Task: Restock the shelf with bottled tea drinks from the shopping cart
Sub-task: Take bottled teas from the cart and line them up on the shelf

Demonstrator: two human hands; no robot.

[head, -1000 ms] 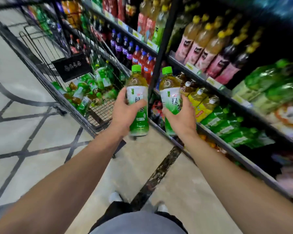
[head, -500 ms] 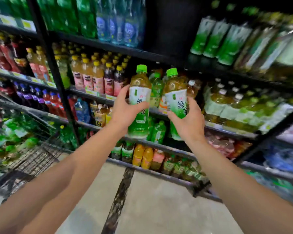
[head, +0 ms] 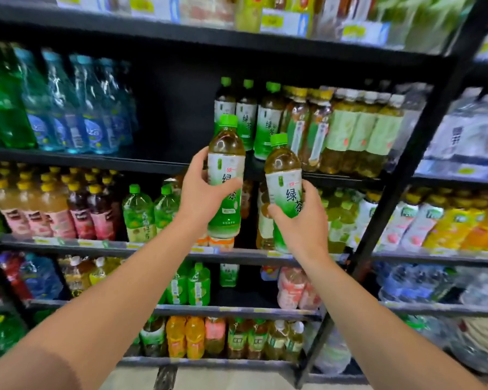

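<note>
**Two green tea bottles held up before the drinks shelf**

Black shop shelving packed with bottled drinks fills the whole view. Both hands are raised in front of it, each wrapped round one bottle. The left hand grips the left tea bottle about its white and green label, thumb across the front, the bottle upright with its green cap on top. The right hand grips the right tea bottle lower down its body, just beside the first and apart from it. Right behind them, on the shelf at cap height, stands a row of matching tea bottles, with dark bare space to its left. Further left stand blue and green bottles. Below sit pink-labelled drinks with yellow caps.
</note>
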